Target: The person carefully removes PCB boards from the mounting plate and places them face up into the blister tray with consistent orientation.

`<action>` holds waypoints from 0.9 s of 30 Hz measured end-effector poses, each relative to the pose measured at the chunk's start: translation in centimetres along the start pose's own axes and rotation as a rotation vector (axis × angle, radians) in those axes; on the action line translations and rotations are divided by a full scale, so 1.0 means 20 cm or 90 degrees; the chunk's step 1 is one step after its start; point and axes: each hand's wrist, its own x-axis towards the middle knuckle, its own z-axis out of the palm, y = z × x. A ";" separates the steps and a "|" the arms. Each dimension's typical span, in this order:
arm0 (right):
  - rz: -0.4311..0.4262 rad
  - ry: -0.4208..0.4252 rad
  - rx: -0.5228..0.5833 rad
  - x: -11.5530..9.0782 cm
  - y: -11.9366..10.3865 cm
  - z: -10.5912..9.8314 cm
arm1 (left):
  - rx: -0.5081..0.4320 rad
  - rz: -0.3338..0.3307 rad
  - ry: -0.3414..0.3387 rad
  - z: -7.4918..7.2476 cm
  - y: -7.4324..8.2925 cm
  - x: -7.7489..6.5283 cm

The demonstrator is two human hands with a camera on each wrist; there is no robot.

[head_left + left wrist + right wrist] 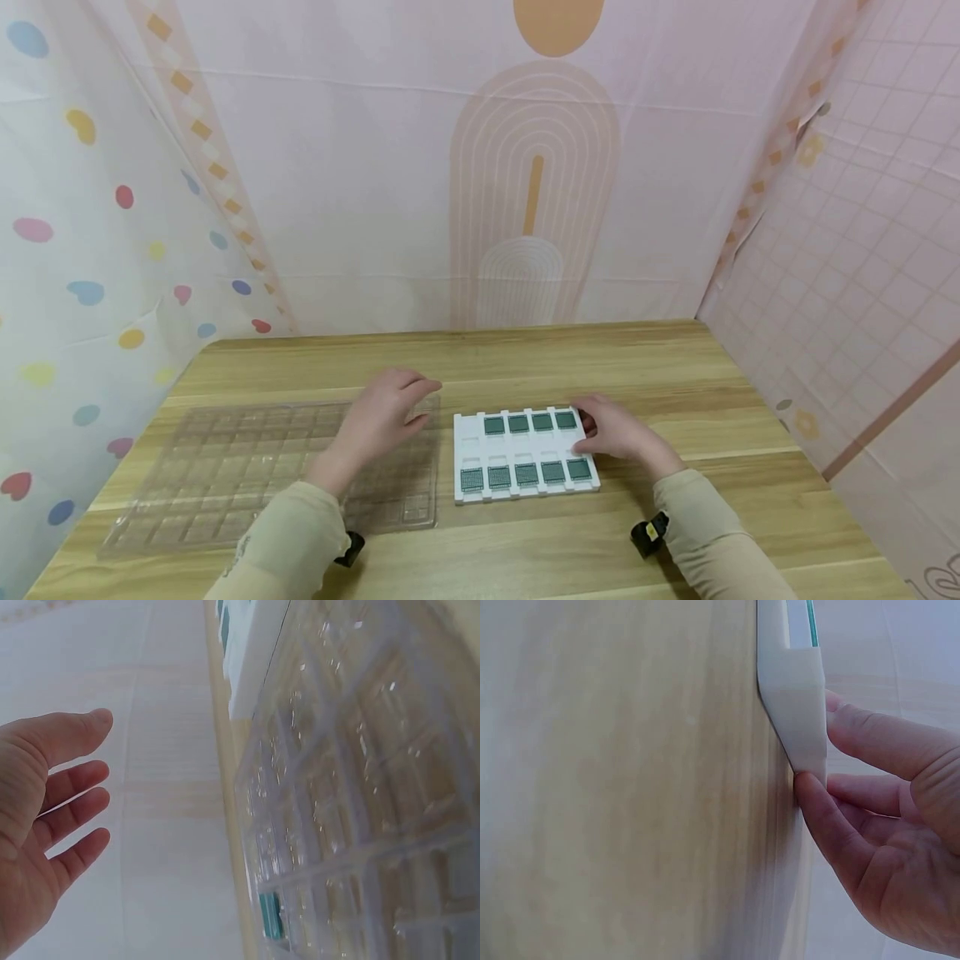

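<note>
A white tray (536, 444) lies on the table, with several green square chips (526, 475) standing in two rows of slots; the far-left slot holds none. My right hand (617, 429) pinches the tray's right edge, thumb on its top face and a finger at its lower edge in the right wrist view. My left hand (382, 417) hovers over the right part of a clear plastic compartment tray (225, 467), fingers relaxed and holding nothing. In the left wrist view, one green piece (271, 915) sits in a compartment of that clear tray (360, 855).
Both trays lie side by side on a wooden table (540, 550), the clear one on the left. A patterned cloth (360, 183) hangs behind the table's back edge, with more cloth at both sides. Black wrist cameras (648, 533) are strapped below the sleeves.
</note>
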 end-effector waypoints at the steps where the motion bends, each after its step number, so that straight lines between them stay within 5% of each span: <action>1: 0.001 0.000 0.002 0.00 0.00 0.00 | 0.000 0.004 0.002 0.00 0.01 0.00; 7: 0.005 0.002 0.007 0.00 0.00 0.00 | 0.009 0.031 0.011 0.03 0.07 -0.02; 27: 0.007 0.005 0.010 -0.01 -0.01 0.00 | 0.004 0.022 -0.089 0.10 0.23 -0.07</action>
